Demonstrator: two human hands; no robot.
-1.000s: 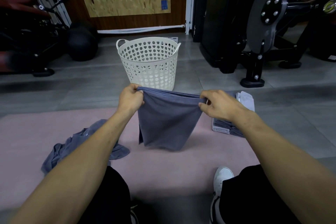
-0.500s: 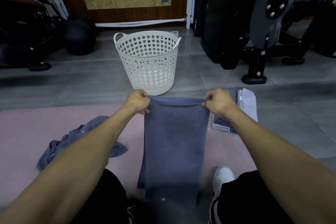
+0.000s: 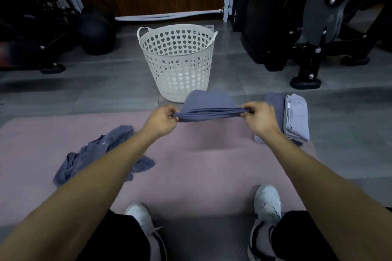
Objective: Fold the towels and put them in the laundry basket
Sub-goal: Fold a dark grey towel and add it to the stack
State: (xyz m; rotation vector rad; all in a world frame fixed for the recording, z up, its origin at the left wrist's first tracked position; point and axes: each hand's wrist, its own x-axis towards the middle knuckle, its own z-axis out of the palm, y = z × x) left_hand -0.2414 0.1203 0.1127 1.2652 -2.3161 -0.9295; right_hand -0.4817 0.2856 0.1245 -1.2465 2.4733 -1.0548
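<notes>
From the head camera: the left hand (image 3: pixel 162 121) and right hand (image 3: pixel 257 117) each pinch an end of a blue towel (image 3: pixel 209 105), held taut above the pink mat (image 3: pixel 191 165). The white basket (image 3: pixel 178 63) stands at twelve o'clock, folded towels (image 3: pixel 293 116) at two, a crumpled towel (image 3: pixel 95 152) at nine.

A gym: a black weight machine (image 3: pixel 318 23) stands far right, a dark exercise ball (image 3: pixel 96 35) far left, a pink mat (image 3: pixel 191 165) covers the grey floor (image 3: pixel 84 91).

Bare forearms, black shorts (image 3: pixel 118 237), white sneakers (image 3: pixel 267 201).
</notes>
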